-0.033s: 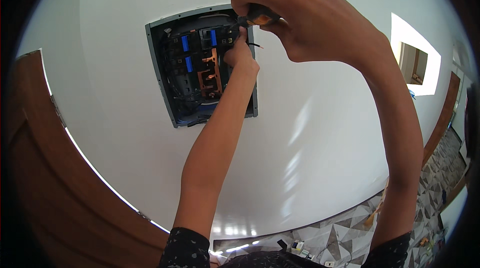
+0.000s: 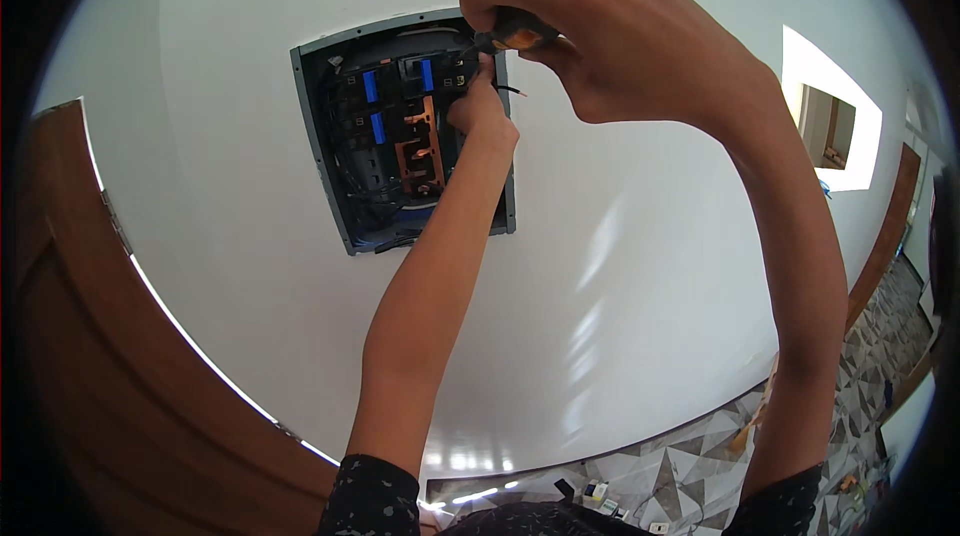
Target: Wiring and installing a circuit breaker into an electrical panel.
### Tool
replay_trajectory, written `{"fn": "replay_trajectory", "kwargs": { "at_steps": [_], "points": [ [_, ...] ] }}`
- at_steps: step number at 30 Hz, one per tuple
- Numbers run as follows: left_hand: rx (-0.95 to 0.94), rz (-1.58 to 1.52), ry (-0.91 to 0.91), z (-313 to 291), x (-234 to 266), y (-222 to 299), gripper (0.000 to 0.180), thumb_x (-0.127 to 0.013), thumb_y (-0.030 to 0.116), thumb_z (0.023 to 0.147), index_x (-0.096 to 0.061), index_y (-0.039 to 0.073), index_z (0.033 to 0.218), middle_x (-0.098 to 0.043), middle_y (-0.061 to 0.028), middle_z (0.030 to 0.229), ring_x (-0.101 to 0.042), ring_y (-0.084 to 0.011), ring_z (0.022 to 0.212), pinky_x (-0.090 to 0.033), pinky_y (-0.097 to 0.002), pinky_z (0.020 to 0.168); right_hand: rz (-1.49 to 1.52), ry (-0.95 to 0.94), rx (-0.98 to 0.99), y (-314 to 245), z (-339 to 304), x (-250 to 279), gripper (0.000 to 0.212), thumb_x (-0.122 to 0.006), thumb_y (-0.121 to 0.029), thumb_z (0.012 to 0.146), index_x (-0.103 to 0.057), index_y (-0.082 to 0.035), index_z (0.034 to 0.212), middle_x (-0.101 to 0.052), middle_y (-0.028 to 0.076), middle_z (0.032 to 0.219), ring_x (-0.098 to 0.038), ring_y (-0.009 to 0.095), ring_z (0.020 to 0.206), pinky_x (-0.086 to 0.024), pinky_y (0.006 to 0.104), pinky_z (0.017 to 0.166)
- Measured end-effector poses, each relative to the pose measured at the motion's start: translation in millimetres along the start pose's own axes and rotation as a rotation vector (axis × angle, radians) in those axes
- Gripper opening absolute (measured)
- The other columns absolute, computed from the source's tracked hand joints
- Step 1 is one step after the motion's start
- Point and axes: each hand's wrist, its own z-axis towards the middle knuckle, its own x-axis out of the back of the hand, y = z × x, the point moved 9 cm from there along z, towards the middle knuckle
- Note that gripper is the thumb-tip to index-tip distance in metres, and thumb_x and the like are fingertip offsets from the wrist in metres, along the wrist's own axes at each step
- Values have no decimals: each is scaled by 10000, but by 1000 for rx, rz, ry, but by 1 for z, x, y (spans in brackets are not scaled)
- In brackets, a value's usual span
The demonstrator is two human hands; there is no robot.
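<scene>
An open electrical panel box (image 2: pixel 322 151) with a grey metal frame is set into the white wall. Inside it, black circuit breakers with blue switches (image 2: pixel 427 75) sit beside copper busbars (image 2: pixel 433 141). My right hand (image 2: pixel 610 31) wraps round the handle of a black and orange screwdriver (image 2: pixel 522 33), its shaft pointing left into the box's upper right corner. Just below the shaft, my left hand (image 2: pixel 480 111) reaches in at the right-hand breakers, its fingers bent and partly hidden. A black wire (image 2: pixel 510 89) with a bare copper end sticks out rightward past that hand.
Dark wires (image 2: pixel 375 201) bunch at the bottom and left side of the box. A brown wooden door (image 2: pixel 60 296) stands at the left. To the right is a square wall opening (image 2: pixel 828 126). Small items (image 2: pixel 597 492) lie on the patterned tile floor (image 2: pixel 690 466) below.
</scene>
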Motion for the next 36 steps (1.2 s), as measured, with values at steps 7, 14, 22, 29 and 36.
{"fn": "replay_trajectory", "kwargs": {
  "at_steps": [7,14,22,29,36],
  "points": [
    [28,-17,-29,0,1,-2,342,-795,200,852,-683,-70,1030,-710,-140,1027,-697,-227,836,-568,-362,682,-84,22,115,-3,6,-4,276,-676,63,787,-562,8,1032,-660,184,903,-634,291,851,-525,363,700],
    [7,-84,-63,16,1,-6,383,-774,190,868,-651,-85,1105,-696,-142,1091,-686,-236,930,-563,-355,777,-75,0,141,-12,4,-2,277,-670,45,825,-580,19,1086,-676,204,910,-658,296,819,-538,354,685],
    [17,131,-26,18,3,-7,705,-744,331,871,-444,-100,1341,-554,-179,1353,-590,-258,1184,-480,-367,973,-165,132,277,-20,11,-2,243,-707,-116,895,-609,17,1072,-683,192,858,-688,283,743,-552,368,611],
    [-7,111,-69,16,3,-12,685,-738,326,875,-431,-19,1380,-555,-89,1336,-578,-218,1164,-467,-338,946,-667,539,205,-27,-18,1,312,-686,-258,932,-616,20,1055,-666,179,837,-657,244,678,-502,296,534],
    [-39,67,-87,23,2,-4,630,-754,232,861,-444,-40,1338,-594,-127,1260,-609,-245,1099,-498,-376,918,-342,251,236,-29,6,9,329,-701,-192,918,-615,40,1136,-666,182,877,-661,221,708,-535,290,560]
  ]
}}
